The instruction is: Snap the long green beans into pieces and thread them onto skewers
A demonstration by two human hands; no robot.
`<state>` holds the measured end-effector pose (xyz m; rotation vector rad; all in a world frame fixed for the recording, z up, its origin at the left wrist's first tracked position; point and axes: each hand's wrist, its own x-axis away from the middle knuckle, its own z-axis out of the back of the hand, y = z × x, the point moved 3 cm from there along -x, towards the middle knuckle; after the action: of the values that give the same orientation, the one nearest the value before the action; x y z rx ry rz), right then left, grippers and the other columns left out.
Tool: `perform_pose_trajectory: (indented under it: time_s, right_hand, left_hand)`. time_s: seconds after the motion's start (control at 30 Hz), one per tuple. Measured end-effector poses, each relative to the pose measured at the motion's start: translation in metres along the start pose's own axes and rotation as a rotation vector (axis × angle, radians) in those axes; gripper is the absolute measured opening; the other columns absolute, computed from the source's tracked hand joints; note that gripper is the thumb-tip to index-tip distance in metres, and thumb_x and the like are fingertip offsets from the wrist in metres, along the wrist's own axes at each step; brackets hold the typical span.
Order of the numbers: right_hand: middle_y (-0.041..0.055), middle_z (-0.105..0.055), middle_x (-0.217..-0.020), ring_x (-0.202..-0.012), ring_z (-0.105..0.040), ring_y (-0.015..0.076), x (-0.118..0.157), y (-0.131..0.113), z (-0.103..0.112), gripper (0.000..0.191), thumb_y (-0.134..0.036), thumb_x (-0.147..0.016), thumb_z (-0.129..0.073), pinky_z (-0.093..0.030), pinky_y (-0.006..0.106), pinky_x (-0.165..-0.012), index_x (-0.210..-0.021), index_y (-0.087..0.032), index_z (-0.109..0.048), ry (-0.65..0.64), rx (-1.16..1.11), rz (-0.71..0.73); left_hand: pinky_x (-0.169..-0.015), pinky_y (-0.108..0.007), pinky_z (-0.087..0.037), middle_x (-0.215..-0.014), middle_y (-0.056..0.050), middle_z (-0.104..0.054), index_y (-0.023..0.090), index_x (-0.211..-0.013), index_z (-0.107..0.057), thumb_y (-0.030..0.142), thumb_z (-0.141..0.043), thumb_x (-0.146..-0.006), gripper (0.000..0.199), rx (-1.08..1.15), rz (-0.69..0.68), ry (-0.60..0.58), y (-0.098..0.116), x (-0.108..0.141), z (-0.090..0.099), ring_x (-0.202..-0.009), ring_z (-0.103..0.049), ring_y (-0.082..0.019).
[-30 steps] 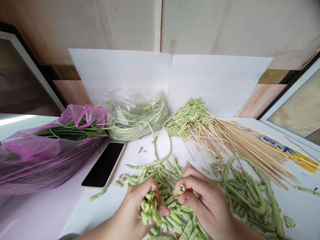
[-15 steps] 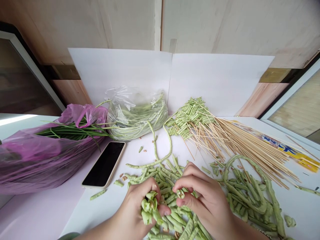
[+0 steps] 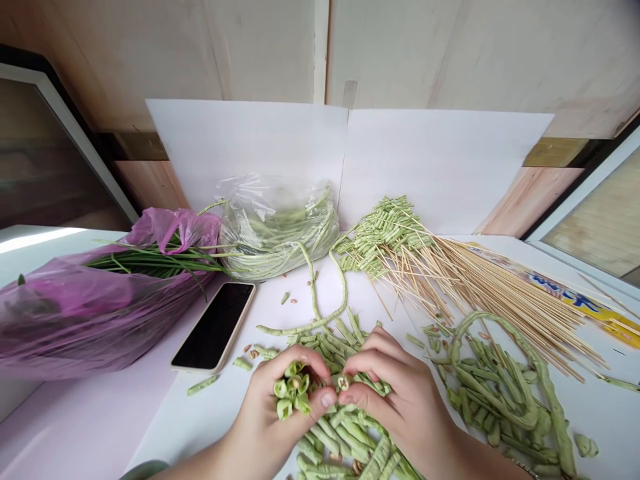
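Note:
My left hand (image 3: 260, 408) is closed around a bunch of green bean pieces (image 3: 293, 388), their open cut ends facing me. Its thumb and forefinger reach to the fingertips of my right hand (image 3: 403, 393). Between the right thumb and forefinger a single bean piece (image 3: 344, 382) is pinched, its hollow end towards me. Both hands are above a heap of broken bean pieces (image 3: 357, 437) on the white surface. One long bean (image 3: 300, 328) curves just beyond them.
Bamboo skewers (image 3: 505, 293) threaded with bean pieces (image 3: 390, 230) lie at the back right, over a yellow packet (image 3: 617, 328). Flattened, wilted beans (image 3: 500, 387) are at right. A clear bag of long beans (image 3: 277, 233), a purple bag (image 3: 90, 320) of green stalks and a phone (image 3: 215, 327) stand left.
My hands have come together, with the left thumb and forefinger now at the right fingertips. The bean piece in my right hand has moved left towards the bunch. The view has shifted slightly.

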<state>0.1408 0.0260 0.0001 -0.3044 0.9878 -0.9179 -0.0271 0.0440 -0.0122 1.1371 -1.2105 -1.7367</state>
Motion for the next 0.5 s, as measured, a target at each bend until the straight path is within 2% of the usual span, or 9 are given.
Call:
perform_pose_trajectory:
  time_s: [0.1,0.23,0.5]
  right_hand:
    - [-0.0001,-0.052,-0.069,-0.062,-0.052,0.0145,0.0017,-0.0012,-0.0016,0.013,-0.016,-0.088,-0.062,-0.041,0.023,-0.051,-0.076,-0.019,-0.060,0.004,0.043,0.039]
    - [0.0001,-0.052,-0.068,-0.064,-0.052,0.0154,0.0026,-0.0029,-0.0026,0.016,-0.009,-0.088,-0.057,-0.042,0.024,-0.053,-0.075,-0.019,-0.058,0.014,0.071,0.088]
    - [-0.0001,-0.050,-0.068,-0.066,-0.051,0.0161,0.0032,-0.0024,-0.0053,0.016,-0.007,-0.087,-0.056,-0.042,0.025,-0.055,-0.077,-0.019,-0.056,0.004,0.093,0.107]
  left_hand:
    - [-0.055,-0.015,-0.044,-0.065,0.002,-0.061,0.018,-0.076,-0.062,0.030,-0.071,-0.076,0.015,0.040,-0.003,-0.016,0.0029,-0.0010,-0.0009,-0.058,-0.053,-0.009]
    - [-0.057,-0.014,-0.045,-0.066,0.003,-0.061,0.018,-0.077,-0.062,0.026,-0.071,-0.076,0.012,-0.010,-0.012,-0.020,0.0032,-0.0012,-0.0013,-0.059,-0.054,-0.008]
    - [-0.057,-0.013,-0.045,-0.066,0.004,-0.063,0.019,-0.077,-0.061,0.022,-0.068,-0.078,0.008,-0.172,-0.136,0.011,0.0064,0.0025,-0.0012,-0.059,-0.057,-0.007]
